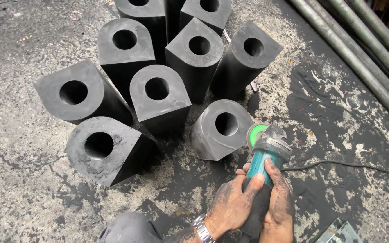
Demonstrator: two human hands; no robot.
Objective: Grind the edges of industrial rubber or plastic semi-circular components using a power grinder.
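Teal and grimy, the grinder (pixel 266 157) sits right of centre low in the frame, its green-rimmed disc (pixel 255 134) just beside, perhaps touching, the nearest block (pixel 219 130). Both hands grip its body: the left hand (pixel 230 204) wraps it from the left with fingers (pixel 255 182) curled round the teal housing, and the right hand (pixel 280 202) clasps it from the right, fingers pressed together along the casing. A metal watch (pixel 202 228) shows on the left wrist.

Dark blocks with a round hole through each crowd the upper middle and left of the frame, close together, some upright, some tilted. The largest one (pixel 104 150) lies at lower left, well apart from the disc; another (pixel 160 96) stands between it and the nearest block.

A black cord (pixel 347 165) runs from the grinder toward the right edge across the stained concrete floor (pixel 23 193). Grey pipes (pixel 361 58) slant across the upper right corner. A dark knee (pixel 129 228) shows at the bottom edge, and a metal piece (pixel 338 231) lies at bottom right.
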